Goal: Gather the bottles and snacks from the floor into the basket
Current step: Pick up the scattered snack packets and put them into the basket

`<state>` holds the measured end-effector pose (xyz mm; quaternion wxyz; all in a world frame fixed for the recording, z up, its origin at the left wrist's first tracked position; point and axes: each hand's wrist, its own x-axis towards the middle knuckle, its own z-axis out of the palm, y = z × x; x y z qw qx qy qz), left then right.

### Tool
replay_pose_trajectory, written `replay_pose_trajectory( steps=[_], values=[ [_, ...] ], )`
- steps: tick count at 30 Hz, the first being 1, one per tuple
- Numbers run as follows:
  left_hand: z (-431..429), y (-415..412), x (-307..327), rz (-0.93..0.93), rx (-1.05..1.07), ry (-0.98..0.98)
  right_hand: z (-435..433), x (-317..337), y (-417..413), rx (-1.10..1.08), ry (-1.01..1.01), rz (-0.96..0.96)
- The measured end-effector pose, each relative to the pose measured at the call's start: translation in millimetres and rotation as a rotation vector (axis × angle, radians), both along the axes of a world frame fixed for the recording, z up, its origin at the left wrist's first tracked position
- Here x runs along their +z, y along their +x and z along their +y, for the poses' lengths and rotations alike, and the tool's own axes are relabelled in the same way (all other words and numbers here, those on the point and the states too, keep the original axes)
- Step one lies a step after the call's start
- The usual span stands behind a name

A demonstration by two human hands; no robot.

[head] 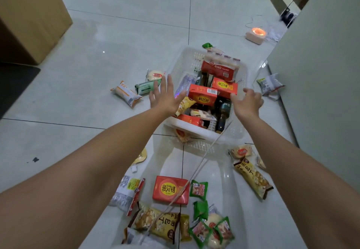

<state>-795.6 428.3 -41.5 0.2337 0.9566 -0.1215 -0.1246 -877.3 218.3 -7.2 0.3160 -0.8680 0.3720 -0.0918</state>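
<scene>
Cardboard box (pixel 29 15) stands at the far left on the pale tiled floor (pixel 116 5). Right of it, three wrapped snacks (pixel 126 94) lie loose on the tiles, just left of the white basket (pixel 236 132). The basket sits in the middle of the scene, already heaped with red cartons (pixel 202 94), dark bottles (pixel 223 116), a clear bottle (pixel 185 83) and a red multipack of small drinks (pixel 221 67). Near its closest wall a packet (pixel 183 134) lies half under the rim.

Nearer, more goods are scattered on the floor: a silver packet (pixel 126 192), a red carton (pixel 170 189), yellow bread bags (pixel 155 221), and green sachets (pixel 200 208). A thin white cord (pixel 194 172) crosses over the carton. To the right lie a long yellow bag (pixel 253 176) and a round cracker pack (pixel 241 151); farther off, a grey packet (pixel 269 84) rests by the wall.

The left hand (pixel 163 95) is spread wide, fingers splayed, empty, over the basket's left edge. The right hand (pixel 247 100) is half curled, empty, fingertips touching or just beside a red carton at the basket's right side.

A grey wall panel (pixel 321 73) fills the right; a small glowing device (pixel 257 33) sits far back.
</scene>
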Motion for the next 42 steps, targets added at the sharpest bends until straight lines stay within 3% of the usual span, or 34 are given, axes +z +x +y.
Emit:
replay_pose_trajectory(
  steps=[4, 8, 12, 15, 17, 21, 28, 30, 34, 39, 42],
  values=[
    [22, -23, -28, -0.113, -0.055, 0.018, -37, -8, -50, -0.011, -0.084, 0.052],
    [47, -66, -55, -0.168, -0.154, 0.034, -57, -52, -121, 0.011, -0.095, 0.269],
    [72, -105, -83, -0.369, -0.336, 0.095, -60, -107, -183, 0.19, -0.098, 0.559],
    [86, -124, -94, -0.443, -0.474, 0.17, -50, -122, -208, 0.309, -0.14, 0.622],
    [90, -132, -95, -0.351, -0.645, 0.193, -44, -119, -212, 0.269, -0.136, 0.616],
    [90, -142, -93, 0.108, -0.803, 0.289, -33, -119, -212, 0.238, -0.141, 0.688],
    [85, -150, -102, 0.152, -0.804, 0.352, -26, -122, -218, 0.239, -0.076, 0.83],
    [83, -151, -97, 0.196, -0.763, 0.345, -30, -120, -219, 0.159, 0.027, 0.737],
    [92, -129, -66, 0.125, -0.72, 0.351, -50, -94, -209, -0.049, 0.108, 0.331],
    [104, -75, 11, -0.161, -0.729, 0.343, -62, -19, -161, -0.2, -0.053, 0.003],
    [91, -49, 59, -0.361, -0.647, 0.304, -59, 25, -120, -0.132, -0.031, -0.119]
  ],
)
